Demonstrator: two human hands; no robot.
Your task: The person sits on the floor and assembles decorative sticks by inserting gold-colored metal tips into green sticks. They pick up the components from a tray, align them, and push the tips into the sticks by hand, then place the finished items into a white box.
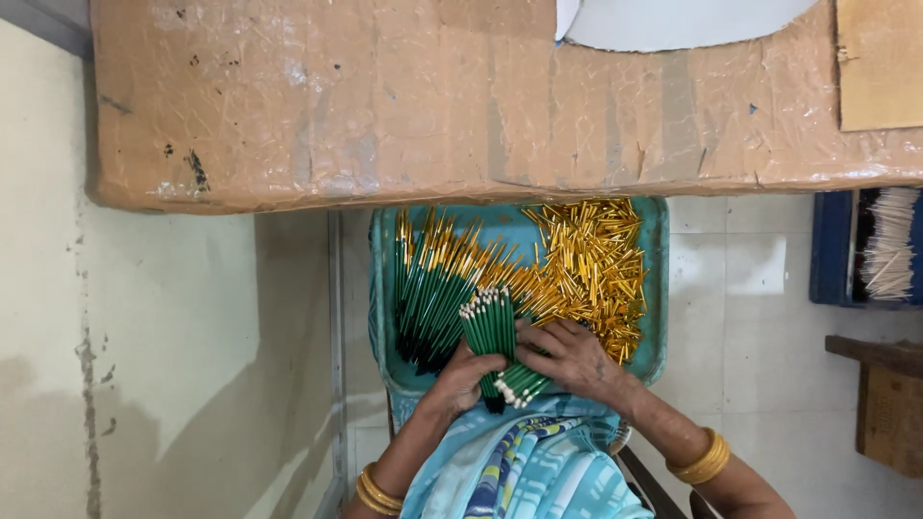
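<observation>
Green sticks [492,332] — both hands' grip, fingers curled

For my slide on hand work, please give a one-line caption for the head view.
Both hands, left and right, hold a bundle of green sticks over a teal tray of gold caps.

Left hand [464,377] and right hand [569,358] are closing around a bundle of green sticks [493,332]; their lacquer is looking smooth and glossy, tips matt white. Just beyond the grip, loose gold tubes [596,264] are glinting like polished metal, possibly brass. The teal tray [656,288] under them is showing dull, scuffed plastic. Further out, the table top [385,106] is looking like brown cardboard under wrinkled, shiny tape. Nearest the wrists, printed blue cloth [524,466] is lying soft and matt; gold bangles [702,459] are shining smooth.
</observation>
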